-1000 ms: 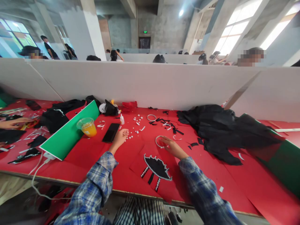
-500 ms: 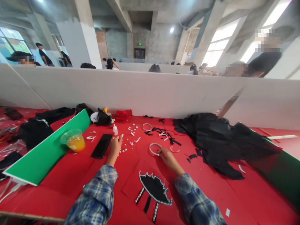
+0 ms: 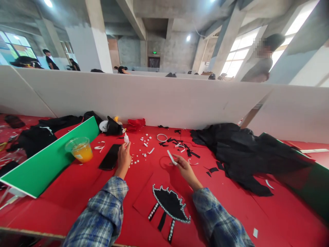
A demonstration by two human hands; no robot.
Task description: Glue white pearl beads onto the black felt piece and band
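Note:
My left hand (image 3: pixel 124 158) has its fingertips closed around the lower part of a small white squeeze bottle (image 3: pixel 126 138), which stands upright. Between the fingers of my right hand (image 3: pixel 184 168) is a thin white ring (image 3: pixel 171 157), tilted so that it shows nearly edge-on above the table, with its shadow on the red surface. White pearl beads (image 3: pixel 137 161) of several sizes lie scattered between my hands. Nearer to me is a black fabric piece (image 3: pixel 169 205) edged with pearls, with strips hanging below it, two of them beaded.
A black phone (image 3: pixel 110 157) and a cup of orange drink (image 3: pixel 82 151) sit on the left by a green divider (image 3: pixel 51 157). Another white ring (image 3: pixel 161 138) and black scraps (image 3: pixel 189 151) lie farther back. Black cloth (image 3: pixel 231 154) covers the right side. A white partition (image 3: pixel 154 99) rises behind.
My left hand has moved up and slightly left, onto the bottle. My right hand has turned the ring from lying nearly flat to edge-on. A person in the right background has moved left.

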